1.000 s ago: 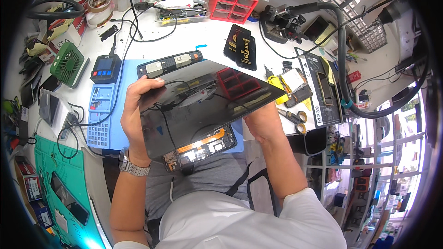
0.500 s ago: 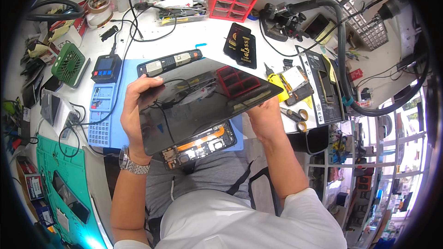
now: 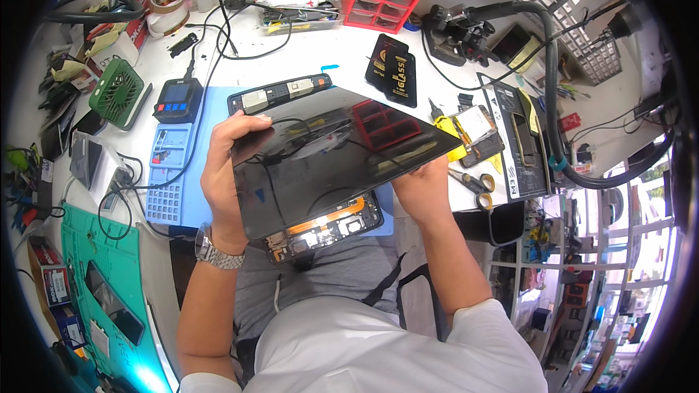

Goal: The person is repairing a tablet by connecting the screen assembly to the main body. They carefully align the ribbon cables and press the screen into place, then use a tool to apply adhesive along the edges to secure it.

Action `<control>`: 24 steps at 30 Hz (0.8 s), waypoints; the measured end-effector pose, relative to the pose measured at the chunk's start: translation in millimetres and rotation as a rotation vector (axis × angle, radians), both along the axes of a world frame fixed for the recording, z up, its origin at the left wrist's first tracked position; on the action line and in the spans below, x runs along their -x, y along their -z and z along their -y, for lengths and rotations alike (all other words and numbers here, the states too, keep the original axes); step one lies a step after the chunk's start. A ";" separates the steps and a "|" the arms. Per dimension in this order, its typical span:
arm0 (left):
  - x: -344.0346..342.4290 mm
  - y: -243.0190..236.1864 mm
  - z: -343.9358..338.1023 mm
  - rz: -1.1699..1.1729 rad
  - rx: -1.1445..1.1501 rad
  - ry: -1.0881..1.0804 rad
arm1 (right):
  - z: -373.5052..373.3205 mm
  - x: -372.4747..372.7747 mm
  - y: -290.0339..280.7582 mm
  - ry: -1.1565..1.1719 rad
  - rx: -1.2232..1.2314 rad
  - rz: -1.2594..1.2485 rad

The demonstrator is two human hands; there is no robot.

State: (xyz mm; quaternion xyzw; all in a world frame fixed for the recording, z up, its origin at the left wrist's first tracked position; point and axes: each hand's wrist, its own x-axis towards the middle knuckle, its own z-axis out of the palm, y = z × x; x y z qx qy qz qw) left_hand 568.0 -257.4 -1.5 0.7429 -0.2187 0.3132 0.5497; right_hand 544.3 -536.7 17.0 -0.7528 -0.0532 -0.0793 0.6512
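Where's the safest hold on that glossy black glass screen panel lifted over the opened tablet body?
Probably by its two short edges, from the sides. The glossy black glass screen panel is thin, wide and tilted, so the left hand and right hand at opposite edges keep it level and off the glass face above the opened tablet body.

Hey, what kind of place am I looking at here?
Most likely an electronics repair bench. The left hand and right hand lift a dark screen panel off an opened tablet body, and a red parts tray and an opened phone lie on the white worktable.
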 end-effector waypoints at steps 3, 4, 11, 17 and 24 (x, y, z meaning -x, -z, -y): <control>0.9 -4.0 -0.2 0.028 -0.049 -0.005 | 3.6 -1.4 9.4 0.079 0.328 0.181; 1.5 -4.4 -0.3 0.025 -0.053 -0.005 | 3.0 -1.8 11.2 0.109 0.425 0.256; 1.6 -4.4 0.5 0.027 -0.045 0.003 | -0.1 0.3 12.8 -0.019 0.701 0.474; 2.8 -6.9 1.5 0.017 -0.048 0.003 | -8.4 -1.4 10.2 -0.061 0.824 0.556; 3.5 -6.8 2.1 -0.004 -0.021 0.000 | -14.8 -1.8 8.4 -0.102 0.852 0.555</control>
